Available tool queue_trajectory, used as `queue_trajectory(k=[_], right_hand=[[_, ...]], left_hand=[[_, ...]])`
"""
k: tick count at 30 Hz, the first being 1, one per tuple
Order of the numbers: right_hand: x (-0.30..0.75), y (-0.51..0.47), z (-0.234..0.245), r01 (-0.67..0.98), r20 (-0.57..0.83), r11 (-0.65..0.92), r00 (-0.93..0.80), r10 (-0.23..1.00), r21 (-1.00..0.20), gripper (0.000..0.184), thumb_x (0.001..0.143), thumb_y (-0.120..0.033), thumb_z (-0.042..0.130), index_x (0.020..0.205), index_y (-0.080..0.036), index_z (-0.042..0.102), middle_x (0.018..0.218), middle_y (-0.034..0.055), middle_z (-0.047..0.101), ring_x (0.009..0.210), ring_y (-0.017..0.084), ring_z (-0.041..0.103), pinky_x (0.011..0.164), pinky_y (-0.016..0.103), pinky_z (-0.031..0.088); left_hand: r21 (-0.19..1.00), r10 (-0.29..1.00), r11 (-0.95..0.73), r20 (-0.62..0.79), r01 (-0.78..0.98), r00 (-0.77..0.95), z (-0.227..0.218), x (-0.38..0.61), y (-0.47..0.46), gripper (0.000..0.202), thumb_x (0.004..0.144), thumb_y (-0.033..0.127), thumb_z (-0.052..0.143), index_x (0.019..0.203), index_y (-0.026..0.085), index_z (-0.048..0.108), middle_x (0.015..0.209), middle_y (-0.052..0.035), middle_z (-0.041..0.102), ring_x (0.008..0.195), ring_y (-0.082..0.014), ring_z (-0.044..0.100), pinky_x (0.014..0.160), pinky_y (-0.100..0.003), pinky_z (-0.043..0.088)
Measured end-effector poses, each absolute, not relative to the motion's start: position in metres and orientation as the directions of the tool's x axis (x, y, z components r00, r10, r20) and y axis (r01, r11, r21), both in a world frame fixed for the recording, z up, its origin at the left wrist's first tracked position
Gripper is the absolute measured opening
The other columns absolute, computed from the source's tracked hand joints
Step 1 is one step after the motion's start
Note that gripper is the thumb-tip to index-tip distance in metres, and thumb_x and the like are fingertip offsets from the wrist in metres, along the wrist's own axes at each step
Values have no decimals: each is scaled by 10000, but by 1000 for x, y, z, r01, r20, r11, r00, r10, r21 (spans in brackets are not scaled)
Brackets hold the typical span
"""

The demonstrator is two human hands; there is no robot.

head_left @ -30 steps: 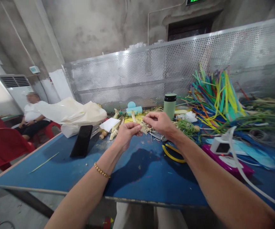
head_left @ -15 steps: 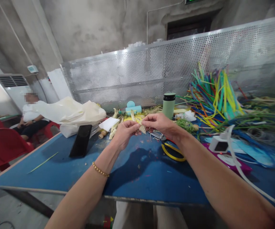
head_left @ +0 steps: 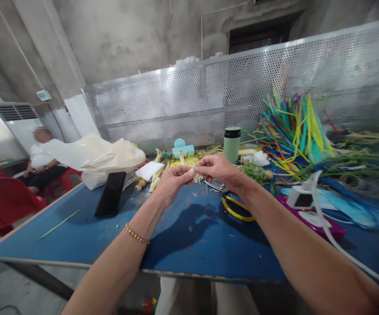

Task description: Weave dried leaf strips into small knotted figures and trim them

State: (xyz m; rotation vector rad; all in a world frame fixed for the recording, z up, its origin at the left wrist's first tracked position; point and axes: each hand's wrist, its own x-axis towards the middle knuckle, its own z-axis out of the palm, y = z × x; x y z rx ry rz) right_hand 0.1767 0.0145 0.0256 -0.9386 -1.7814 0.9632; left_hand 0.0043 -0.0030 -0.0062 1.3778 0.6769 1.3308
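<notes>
My left hand [head_left: 171, 180] and my right hand [head_left: 216, 168] meet above the blue table [head_left: 87, 236], fingers pinched together on a small pale dried leaf piece [head_left: 196, 176] held between them. A gold bead bracelet [head_left: 137, 235] circles my left wrist. Just beyond the hands lie more pale husk pieces [head_left: 157, 171] and a metal tool [head_left: 216, 186]. Yellow-handled pliers [head_left: 237, 209] rest on the table under my right forearm.
A black phone [head_left: 110, 193] leans near a cream plastic bag [head_left: 97, 153]. A green flask [head_left: 232, 145], coloured strips [head_left: 294, 127], green stems [head_left: 356, 164] and a white device [head_left: 303, 197] on a magenta box crowd the right. A perforated metal screen [head_left: 209, 96] backs the table. A person [head_left: 43, 155] sits at left by red chairs [head_left: 2, 199].
Both hands have drawn slightly closer together around the leaf piece, which now shows less between the fingers. The view has shifted a little.
</notes>
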Motion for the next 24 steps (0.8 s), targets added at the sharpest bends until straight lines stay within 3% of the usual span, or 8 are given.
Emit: queue_trajectory(k=[9, 19, 24], right_hand=[[177, 13, 24, 171, 376, 480, -424, 824, -860, 254, 782, -381, 685, 760, -139, 612, 523, -32, 540, 431, 62, 444, 411, 191, 344], [171, 17, 16, 135, 421, 495, -369, 829, -858, 209, 820, -359, 646, 784, -177, 550, 503, -58, 516, 395, 67, 446, 395, 194, 332], [172, 14, 22, 96, 383, 437, -342, 858, -894, 281, 842, -426, 630, 757, -168, 558, 546, -29, 537, 435, 72, 473, 395, 197, 364]], left_hand=[[928, 917, -304, 347, -217, 198, -8, 4, -4, 172, 673, 247, 795, 731, 107, 712, 623, -63, 674, 586, -130, 593, 639, -279, 447], [932, 912, -287, 337, -223, 236, -7, 5, -5, 142, 671, 218, 790, 704, 109, 705, 640, -63, 668, 602, -133, 595, 669, -296, 463], [907, 923, -278, 343, -317, 173, -7, 5, -3, 182, 655, 237, 809, 731, 115, 698, 651, -44, 668, 598, -115, 585, 658, -276, 454]])
